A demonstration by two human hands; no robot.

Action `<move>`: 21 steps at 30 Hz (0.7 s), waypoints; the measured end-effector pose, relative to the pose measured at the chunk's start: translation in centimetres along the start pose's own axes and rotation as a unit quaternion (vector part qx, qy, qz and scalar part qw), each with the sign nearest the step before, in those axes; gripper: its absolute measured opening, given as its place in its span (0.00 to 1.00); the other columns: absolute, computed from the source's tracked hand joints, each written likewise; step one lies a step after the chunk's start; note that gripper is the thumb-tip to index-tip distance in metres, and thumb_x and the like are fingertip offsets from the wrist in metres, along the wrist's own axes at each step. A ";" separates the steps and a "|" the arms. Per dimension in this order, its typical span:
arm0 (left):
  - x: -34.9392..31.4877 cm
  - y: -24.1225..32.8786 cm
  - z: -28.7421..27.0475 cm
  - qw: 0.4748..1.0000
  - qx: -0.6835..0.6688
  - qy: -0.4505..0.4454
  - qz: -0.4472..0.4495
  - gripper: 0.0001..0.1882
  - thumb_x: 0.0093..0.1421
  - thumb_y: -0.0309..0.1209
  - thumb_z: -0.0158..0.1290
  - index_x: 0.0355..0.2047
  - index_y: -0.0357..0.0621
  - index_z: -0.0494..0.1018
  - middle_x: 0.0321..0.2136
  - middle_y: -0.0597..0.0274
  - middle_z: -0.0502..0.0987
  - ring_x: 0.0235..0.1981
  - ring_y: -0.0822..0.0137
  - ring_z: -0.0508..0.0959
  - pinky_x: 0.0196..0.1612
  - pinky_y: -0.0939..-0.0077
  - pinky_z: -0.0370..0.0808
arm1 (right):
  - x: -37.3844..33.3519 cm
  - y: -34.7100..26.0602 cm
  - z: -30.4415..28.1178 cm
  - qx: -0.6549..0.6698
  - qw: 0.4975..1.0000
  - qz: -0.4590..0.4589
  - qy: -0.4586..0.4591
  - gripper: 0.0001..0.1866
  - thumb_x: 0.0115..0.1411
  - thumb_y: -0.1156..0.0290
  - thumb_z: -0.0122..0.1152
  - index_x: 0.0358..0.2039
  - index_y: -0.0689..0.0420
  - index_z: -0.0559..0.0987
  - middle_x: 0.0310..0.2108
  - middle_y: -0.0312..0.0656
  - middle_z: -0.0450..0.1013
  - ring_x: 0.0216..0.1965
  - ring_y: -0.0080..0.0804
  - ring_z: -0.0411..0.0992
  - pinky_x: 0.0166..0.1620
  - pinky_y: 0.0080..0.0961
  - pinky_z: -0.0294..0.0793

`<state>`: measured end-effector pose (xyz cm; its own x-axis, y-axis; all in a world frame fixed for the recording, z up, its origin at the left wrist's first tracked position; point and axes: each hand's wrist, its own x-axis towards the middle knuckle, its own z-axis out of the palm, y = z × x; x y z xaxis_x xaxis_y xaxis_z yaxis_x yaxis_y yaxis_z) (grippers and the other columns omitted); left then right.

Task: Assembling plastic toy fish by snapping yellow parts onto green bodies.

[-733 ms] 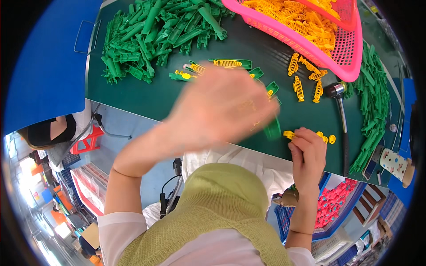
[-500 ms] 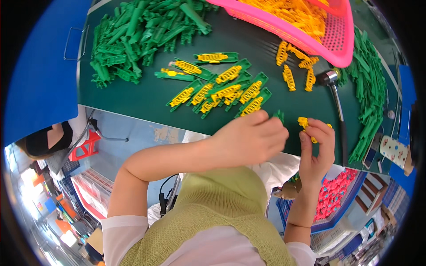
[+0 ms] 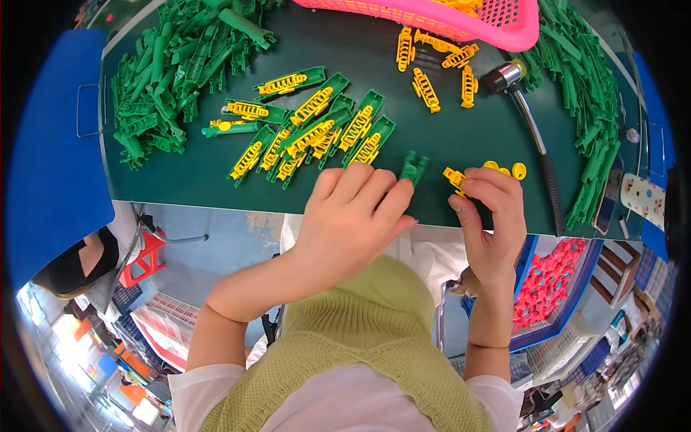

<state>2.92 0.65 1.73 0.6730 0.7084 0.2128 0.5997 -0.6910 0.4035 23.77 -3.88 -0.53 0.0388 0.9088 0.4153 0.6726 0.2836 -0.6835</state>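
Observation:
My left hand [image 3: 356, 212] pinches a green plastic channel piece [image 3: 414, 167] between its thumb and fingers at the front of the table. To its right, my right hand [image 3: 493, 219] holds a small yellow plastic part [image 3: 455, 180] at its fingertips. The two pieces are apart, a short gap between them. Just behind my right fingers lie a few small round yellow caps [image 3: 518, 171]. Left of my left hand sits a loose group of green channels fitted with yellow slotted inserts [image 3: 313, 137], some overlapping.
A heap of green pieces [image 3: 162, 79] covers the back left, and another green pile [image 3: 576, 108] runs down the right. Several yellow inserts [image 3: 426, 90] lie below a pink basket [image 3: 497, 25]. A black-handled hammer [image 3: 536, 129] rests right of them. A phone [image 3: 608, 201] is at the right edge.
The whole view has shifted, so the table items appear farther left and up. My left hand has turned, and more of the green channel piece shows. My right hand still holds the yellow part.

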 end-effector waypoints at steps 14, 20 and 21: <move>1.9 -0.3 -0.7 0.995 -0.015 -0.010 0.094 0.20 0.47 0.30 0.58 0.44 0.44 0.77 0.44 0.65 0.76 0.38 0.64 0.73 0.40 0.70 0.68 | -0.7 -0.2 -0.9 0.019 0.999 0.045 0.016 0.14 0.51 0.82 0.68 0.39 0.57 0.80 0.41 0.42 0.77 0.41 0.37 0.74 0.45 0.28 0.70; 3.7 -2.0 -0.4 0.976 0.041 -0.067 0.201 0.16 0.45 0.30 0.56 0.37 0.43 0.75 0.37 0.64 0.71 0.41 0.66 0.70 0.40 0.74 0.67 | -1.0 -0.2 -1.5 0.023 0.997 0.064 0.048 0.14 0.52 0.82 0.68 0.40 0.58 0.79 0.41 0.43 0.76 0.42 0.37 0.74 0.46 0.28 0.71; 3.7 -2.0 -0.5 0.976 0.040 -0.068 0.203 0.16 0.45 0.30 0.56 0.37 0.43 0.75 0.37 0.64 0.71 0.41 0.66 0.70 0.40 0.74 0.67 | -1.0 -0.2 -1.5 0.022 0.996 0.066 0.049 0.14 0.52 0.82 0.68 0.40 0.58 0.79 0.41 0.43 0.76 0.42 0.37 0.74 0.46 0.28 0.71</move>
<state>3.97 4.74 2.13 0.9099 0.3523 0.2191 0.3002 -0.9236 0.2384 24.67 -5.32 0.06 0.1986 0.9054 0.3752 0.6236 0.1786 -0.7611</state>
